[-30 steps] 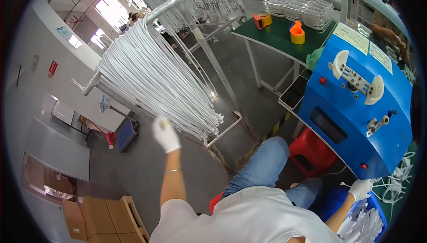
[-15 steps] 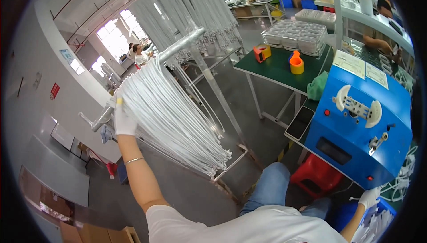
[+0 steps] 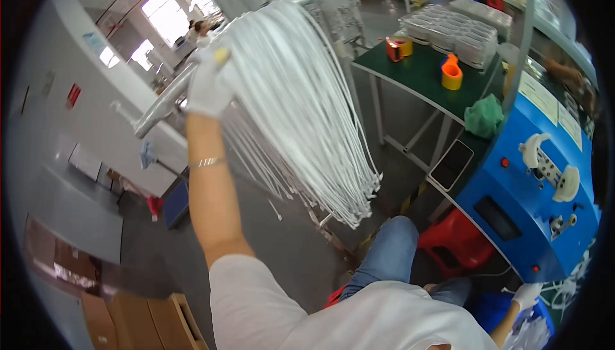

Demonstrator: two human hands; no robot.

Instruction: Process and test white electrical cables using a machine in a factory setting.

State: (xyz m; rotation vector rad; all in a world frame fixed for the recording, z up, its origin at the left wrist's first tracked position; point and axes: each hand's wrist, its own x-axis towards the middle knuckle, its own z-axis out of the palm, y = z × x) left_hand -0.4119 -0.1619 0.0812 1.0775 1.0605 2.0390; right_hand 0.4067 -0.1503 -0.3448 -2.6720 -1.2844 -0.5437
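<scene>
My left hand point(image 3: 209, 87), in a white glove with a yellow patch near the fingertips, is closed at the left side of a thick bundle of white cables point(image 3: 301, 94). The bundle drapes over a metal bar point(image 3: 157, 110), its ends hanging to the right; motion blurs it, and some fingers are hidden. Low at the right, my gloved right hand point(image 3: 527, 295) is closed on a white cable point(image 3: 507, 290), its short end sticking out. That hand is beside a blue bin point(image 3: 493, 310) of white pieces and below the blue machine point(image 3: 512, 203).
A green table point(image 3: 410, 78) holds stacked clear trays point(image 3: 448, 33) and orange-yellow tape dispensers point(image 3: 451, 74). A phone point(image 3: 452, 164) and a green cloth point(image 3: 485, 116) lie by the machine. Under it stands a red stool point(image 3: 455, 241). Cardboard boxes point(image 3: 131, 321) are at lower left.
My left hand has moved forward and right along the bar, and the bundle has shifted with it. The view has turned and moved closer to the bar. My right hand stays near the bin.
</scene>
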